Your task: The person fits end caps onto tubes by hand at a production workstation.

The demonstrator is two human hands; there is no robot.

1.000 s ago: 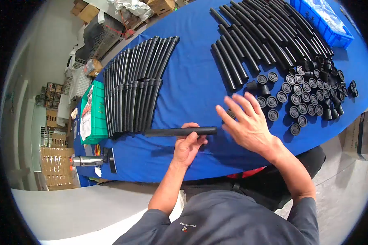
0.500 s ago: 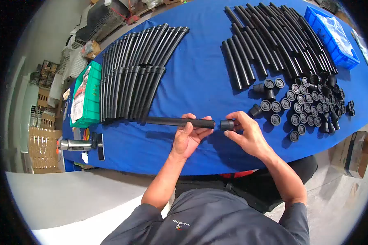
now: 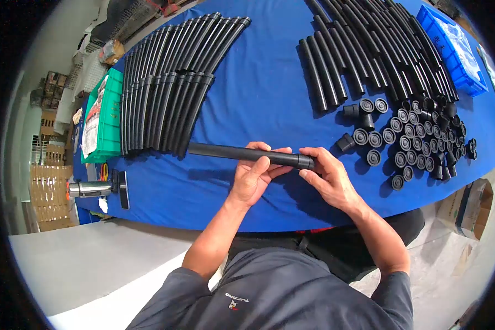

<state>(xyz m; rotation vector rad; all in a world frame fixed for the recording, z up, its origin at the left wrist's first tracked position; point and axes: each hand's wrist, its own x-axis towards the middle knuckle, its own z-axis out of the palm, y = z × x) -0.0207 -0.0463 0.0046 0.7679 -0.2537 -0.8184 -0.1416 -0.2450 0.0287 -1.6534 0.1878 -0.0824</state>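
A black tube [image 3: 220, 152] lies across my left hand [image 3: 253, 175], whose fingers wrap round it near its right part. My right hand [image 3: 330, 177] grips a black end cap [image 3: 304, 161] between thumb and fingers, and the cap sits on the tube's right end. Several loose black caps [image 3: 404, 143] stand and lie on the blue cloth to the right of my right hand. Plain black tubes [image 3: 335, 69] are laid out behind these caps. At the left, tubes with wider collars at their far ends [image 3: 165, 82] lie side by side in two rows.
A green bin [image 3: 113, 115] stands at the left edge of the blue-covered table [image 3: 269, 66]. Near it are a silver cylindrical tool [image 3: 91, 189] and a phone [image 3: 124, 190]. A blue bin [image 3: 462, 80] is at the far right. Cardboard boxes [image 3: 473, 206] stand on the floor at the right.
The cap in my right hand has moved left onto the tube's end; before, a gap separated them. The whole view has shifted slightly.
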